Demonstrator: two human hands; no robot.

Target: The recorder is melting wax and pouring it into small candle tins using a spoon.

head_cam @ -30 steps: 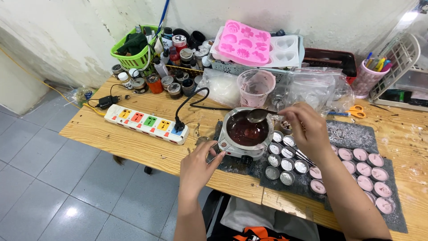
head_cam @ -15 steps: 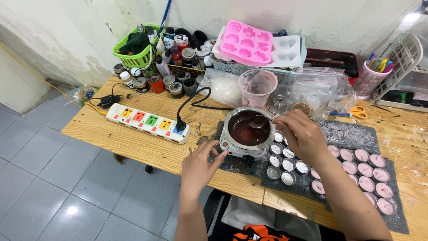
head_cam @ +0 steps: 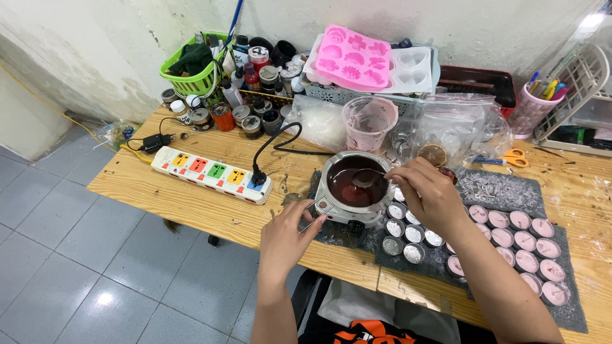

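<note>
Looking down from the head camera, we see our right hand (head_cam: 428,194) pinching a spoon (head_cam: 364,178) whose handle runs toward nine o'clock, bowl dipped in the melting pot (head_cam: 354,186) of dark reddish-brown liquid. Our left hand (head_cam: 285,234), at seven o'clock from the pot, grips its handle (head_cam: 310,213) with curled fingers.

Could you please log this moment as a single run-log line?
left hand: on pot handle | right hand: spoon in melting pot | cups: beside pot

power strip (head_cam: 213,173), green basket (head_cam: 191,81), orange scissors (head_cam: 512,156)
</note>
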